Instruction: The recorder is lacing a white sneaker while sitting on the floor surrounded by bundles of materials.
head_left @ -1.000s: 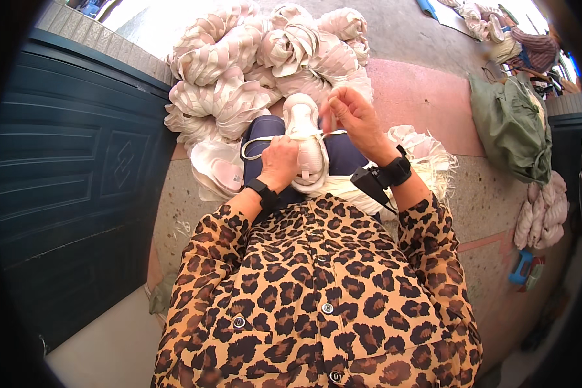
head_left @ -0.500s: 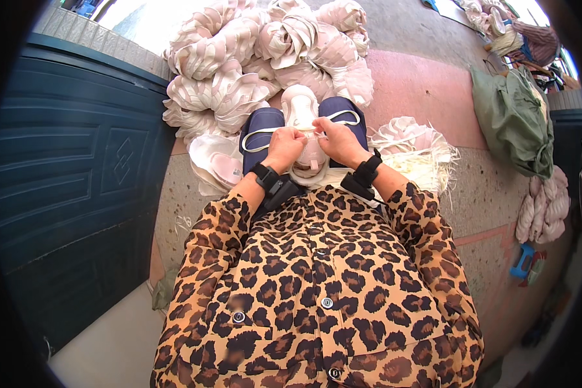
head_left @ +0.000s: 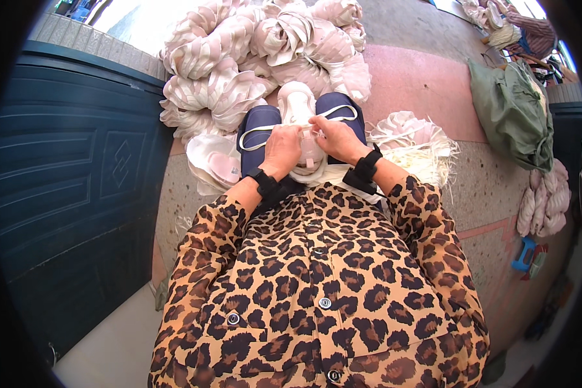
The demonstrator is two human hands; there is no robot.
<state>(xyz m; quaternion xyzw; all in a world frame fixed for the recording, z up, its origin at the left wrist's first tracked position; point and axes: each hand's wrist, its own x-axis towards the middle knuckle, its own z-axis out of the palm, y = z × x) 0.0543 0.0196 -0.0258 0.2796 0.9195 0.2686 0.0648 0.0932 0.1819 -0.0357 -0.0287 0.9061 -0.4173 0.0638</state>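
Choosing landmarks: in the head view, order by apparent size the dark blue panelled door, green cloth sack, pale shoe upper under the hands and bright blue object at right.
1. Door
2. Sack
3. Shoe upper, partly hidden
4. Blue object, plainly smallest

Upper centre: shoe upper (head_left: pixel 296 103), matt and soft-looking; my trousers (head_left: pixel 260 116), dull cloth. Lower centre: my shirt (head_left: pixel 291 275), smooth cloth. Left: door (head_left: pixel 71 161), smooth, faintly glossy. Upper right: bag (head_left: pixel 507 110), creased matt cloth.

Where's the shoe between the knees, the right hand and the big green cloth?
Shoe (head_left: pixel 297 107), head view: its part beyond the hands.
Right hand (head_left: pixel 339 140), head view: back of the hand.
Green cloth (head_left: pixel 512 116), head view: its middle.
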